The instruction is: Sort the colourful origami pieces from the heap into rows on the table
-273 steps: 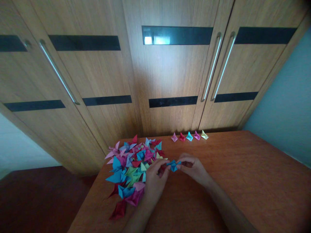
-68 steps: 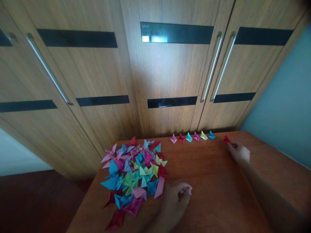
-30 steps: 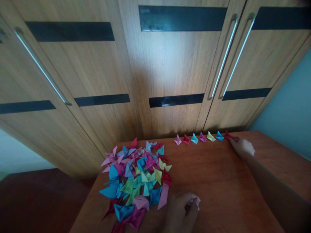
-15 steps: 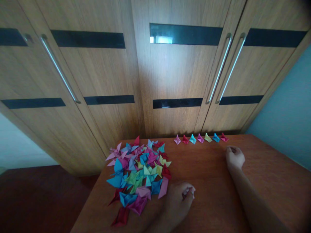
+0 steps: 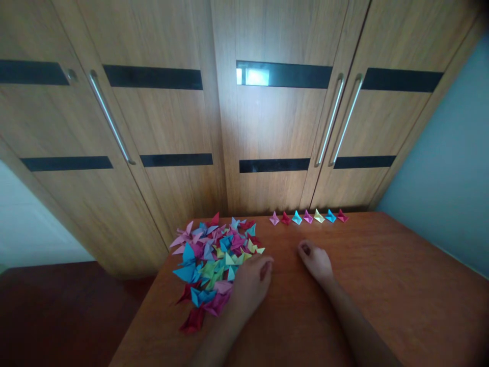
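Note:
My left hand point(image 5: 252, 283) is curled, thumb and fingers together, over the right edge of a pile of folded paper shapes point(image 5: 208, 267) in pink, blue, green, yellow and red. It covers part of the pile, and whatever it may hold does not show. To its right, my right hand point(image 5: 316, 261) is also closed, low over the table, its fingertips bent inward and their contents hidden. Beyond it, several small folded paper pieces stand in a spaced row along the table's back edge, from a pink one point(image 5: 274, 219) to a red one point(image 5: 343, 216).
The brown wooden table point(image 5: 382, 285) backs onto a tall wooden wardrobe point(image 5: 267, 122) with metal handles and dark strips. A pale blue wall point(image 5: 446, 168) rises at the right. Dark floor point(image 5: 76, 311) lies past the table's left edge.
My right hand has moved left from the table's right side towards the middle. My left hand has shifted up and left onto the pile's edge. The row looks unchanged; the view has shifted slightly.

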Motion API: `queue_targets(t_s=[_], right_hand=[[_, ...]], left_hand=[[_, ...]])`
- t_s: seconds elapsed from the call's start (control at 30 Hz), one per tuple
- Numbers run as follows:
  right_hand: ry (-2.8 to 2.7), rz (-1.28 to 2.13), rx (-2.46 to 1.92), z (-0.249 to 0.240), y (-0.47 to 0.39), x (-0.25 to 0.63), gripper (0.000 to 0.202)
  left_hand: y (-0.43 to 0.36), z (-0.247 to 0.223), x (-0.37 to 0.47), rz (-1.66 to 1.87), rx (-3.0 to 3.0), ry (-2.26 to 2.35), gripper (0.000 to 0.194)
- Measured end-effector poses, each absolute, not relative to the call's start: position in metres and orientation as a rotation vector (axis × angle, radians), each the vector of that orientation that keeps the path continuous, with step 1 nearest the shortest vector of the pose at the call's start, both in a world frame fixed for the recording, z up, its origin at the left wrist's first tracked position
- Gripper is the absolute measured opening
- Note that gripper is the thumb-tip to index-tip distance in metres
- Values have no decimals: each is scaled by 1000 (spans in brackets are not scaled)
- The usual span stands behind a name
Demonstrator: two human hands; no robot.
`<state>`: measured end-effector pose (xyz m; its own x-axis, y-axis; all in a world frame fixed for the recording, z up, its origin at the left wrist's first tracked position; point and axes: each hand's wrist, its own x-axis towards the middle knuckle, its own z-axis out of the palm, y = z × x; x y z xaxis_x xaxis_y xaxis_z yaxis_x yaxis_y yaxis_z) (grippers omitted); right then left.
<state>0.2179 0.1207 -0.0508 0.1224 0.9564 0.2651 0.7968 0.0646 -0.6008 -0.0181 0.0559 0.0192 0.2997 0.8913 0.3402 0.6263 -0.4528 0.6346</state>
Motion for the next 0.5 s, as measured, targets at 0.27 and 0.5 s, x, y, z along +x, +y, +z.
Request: queue_targets(t_s=[0.27, 0.5], right_hand=[[-1668, 386, -1721, -51, 124, 223, 17], [-1659, 393, -1715, -50, 124, 223, 17]], left_hand=[[74, 19, -39, 569, 2572, 1635, 52], [75, 9, -26, 487, 2608, 1712, 43]])
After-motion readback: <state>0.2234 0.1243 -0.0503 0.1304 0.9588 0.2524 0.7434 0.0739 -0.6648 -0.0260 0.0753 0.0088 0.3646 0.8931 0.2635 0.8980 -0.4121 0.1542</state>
